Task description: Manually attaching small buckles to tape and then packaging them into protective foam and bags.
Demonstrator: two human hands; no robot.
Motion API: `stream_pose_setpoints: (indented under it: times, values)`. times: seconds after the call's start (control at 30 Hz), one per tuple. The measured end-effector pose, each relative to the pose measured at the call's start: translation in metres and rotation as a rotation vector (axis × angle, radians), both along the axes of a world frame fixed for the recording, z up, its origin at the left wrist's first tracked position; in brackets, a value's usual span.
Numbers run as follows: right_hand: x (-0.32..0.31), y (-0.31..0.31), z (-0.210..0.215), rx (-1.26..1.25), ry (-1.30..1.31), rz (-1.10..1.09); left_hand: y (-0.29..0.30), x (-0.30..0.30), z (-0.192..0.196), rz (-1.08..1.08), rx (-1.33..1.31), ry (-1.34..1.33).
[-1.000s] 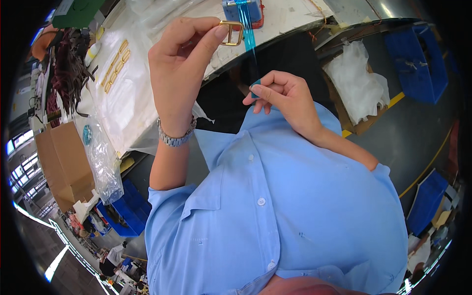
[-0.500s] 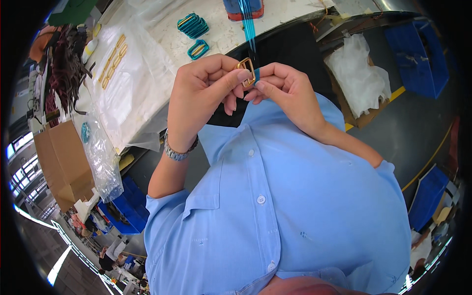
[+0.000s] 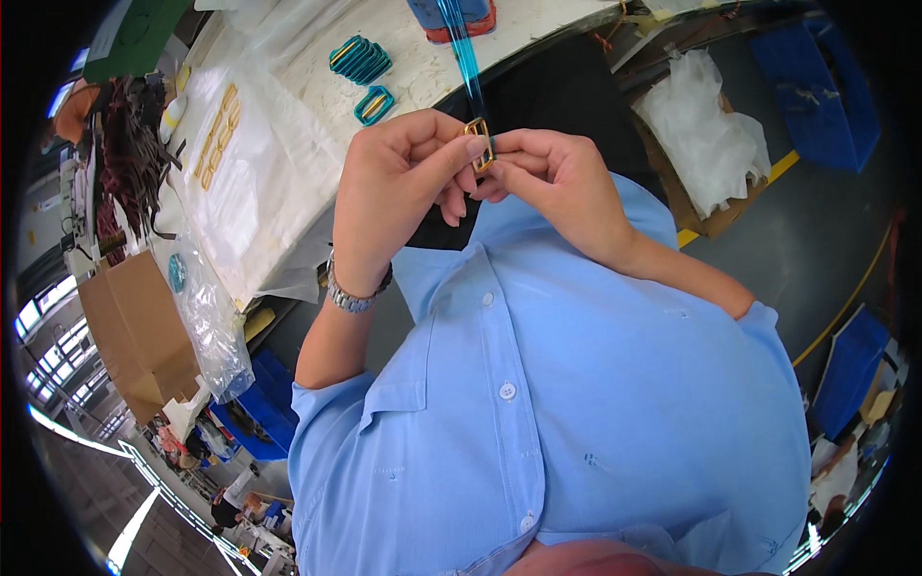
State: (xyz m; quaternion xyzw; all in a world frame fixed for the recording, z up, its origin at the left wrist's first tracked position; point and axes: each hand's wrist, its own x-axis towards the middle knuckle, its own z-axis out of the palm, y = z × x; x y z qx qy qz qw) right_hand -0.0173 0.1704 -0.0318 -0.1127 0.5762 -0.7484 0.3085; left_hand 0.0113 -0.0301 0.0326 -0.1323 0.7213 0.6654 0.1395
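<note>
At the table's front edge I hold a small gold rectangular slider buckle (image 3: 483, 127) with a centre bar. My left hand (image 3: 399, 182) pinches it between thumb and fingers. My right hand (image 3: 576, 187) is closed at the buckle's right side, thumb against its lower edge; the teal film strip in those fingers is mostly hidden now. Beyond the hands, long shiny teal strips (image 3: 461, 58) hang over the edge from a blue-and-red block (image 3: 432, 21). To the left lie one teal-edged buckle (image 3: 375, 106) and a stack of teal-edged buckles (image 3: 360, 60).
Several gold buckles (image 3: 216, 144) lie in rows on clear plastic sheeting (image 3: 279, 144) at the left. Dark strips (image 3: 134, 144) hang beyond them. An open cardboard box (image 3: 139, 331) stands at lower left. White plastic (image 3: 696, 125) fills a carton at right, near a blue bin (image 3: 816, 96).
The right fingers have moved in against the buckle, and the teal piece that showed between them is now mostly covered. The buckle has turned slightly. The view has shifted a little.
</note>
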Motion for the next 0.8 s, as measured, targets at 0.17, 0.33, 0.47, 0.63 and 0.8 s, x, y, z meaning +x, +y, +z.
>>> stream_pose_setpoints:
  times: [0.17,0.33,0.47,0.63,0.8]
  values:
    - [-0.001,0.001,0.001,0.042,0.016,0.005,0.001,0.000,-0.003,0.000,-0.033,0.001]
    - [-0.001,0.001,-0.003,0.035,0.030,0.002,0.004,0.001,-0.003,0.016,-0.044,0.007]
    - [-0.003,0.004,0.001,0.062,0.026,0.044,0.004,-0.003,-0.004,0.005,-0.037,0.006]
    - [0.000,0.001,0.000,-0.033,-0.006,-0.020,0.006,-0.008,-0.006,0.000,-0.020,0.001]
    - [-0.008,-0.001,0.000,-0.013,-0.049,0.021,0.003,-0.008,-0.014,-0.009,-0.034,0.024]
